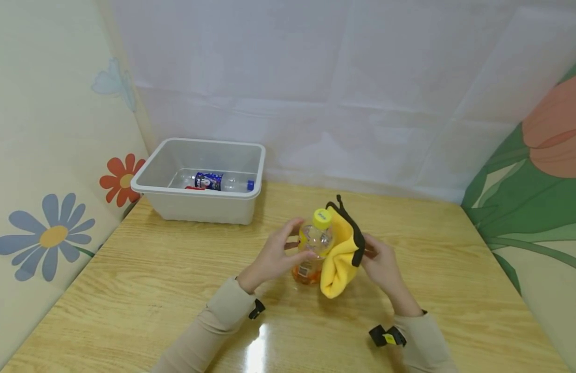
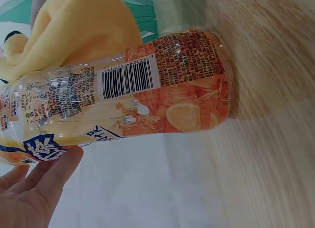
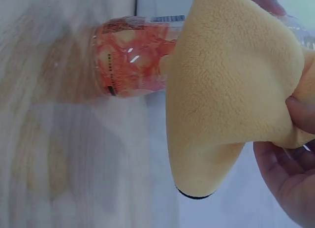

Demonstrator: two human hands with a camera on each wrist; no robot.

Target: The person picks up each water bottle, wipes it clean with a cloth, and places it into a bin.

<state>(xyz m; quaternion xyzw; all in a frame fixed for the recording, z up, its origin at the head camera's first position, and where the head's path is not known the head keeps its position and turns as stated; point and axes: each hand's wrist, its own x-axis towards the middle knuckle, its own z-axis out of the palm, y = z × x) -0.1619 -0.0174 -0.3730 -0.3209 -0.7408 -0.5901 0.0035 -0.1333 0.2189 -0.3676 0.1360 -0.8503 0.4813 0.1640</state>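
Note:
My left hand (image 1: 280, 252) grips a clear plastic drink bottle (image 2: 184, 82) by its upper part, thumb on one side and fingers on the other. The bottle stands upright, with a yellow cap (image 1: 322, 219) and an orange printed label with a barcode. Its base is right at the wooden tabletop. In my right hand (image 1: 380, 263) a yellow plush cloth (image 3: 226, 85) with a dark edging is pinched between thumb and fingers. The cloth hangs folded against the bottle's right side and hides part of it in the right wrist view.
A white plastic bin (image 1: 199, 204) stands at the back left of the wooden table (image 1: 176, 311). Inside it lies a clear bottle with a blue label (image 1: 208, 181) and blue cap, beside something red (image 1: 195, 188). White sheeting (image 1: 362, 103) hangs behind the table, with flower-printed panels on both sides.

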